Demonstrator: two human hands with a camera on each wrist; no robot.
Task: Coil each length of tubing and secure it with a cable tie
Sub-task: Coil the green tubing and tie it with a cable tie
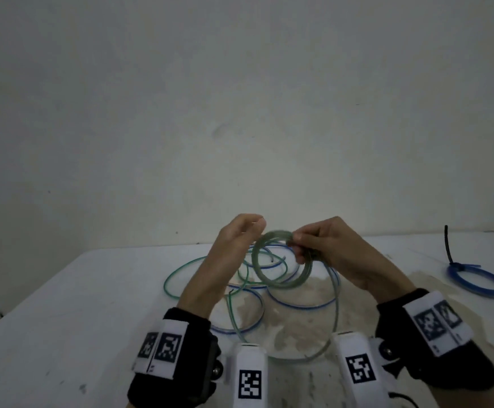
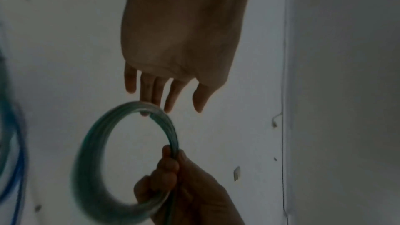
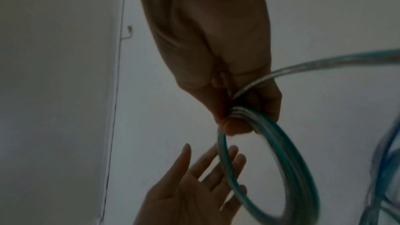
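Overhead, right hand pinches the green tubing coil; left hand beside it, fingers straight.

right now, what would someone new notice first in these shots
The green tubing coil, held up above the table at the centre, pinched by the right hand, while the left hand hovers open beside it. Beneath lies a loose tangle of green and blue tubing. At the far right sits a finished blue coil bound with a black cable tie.
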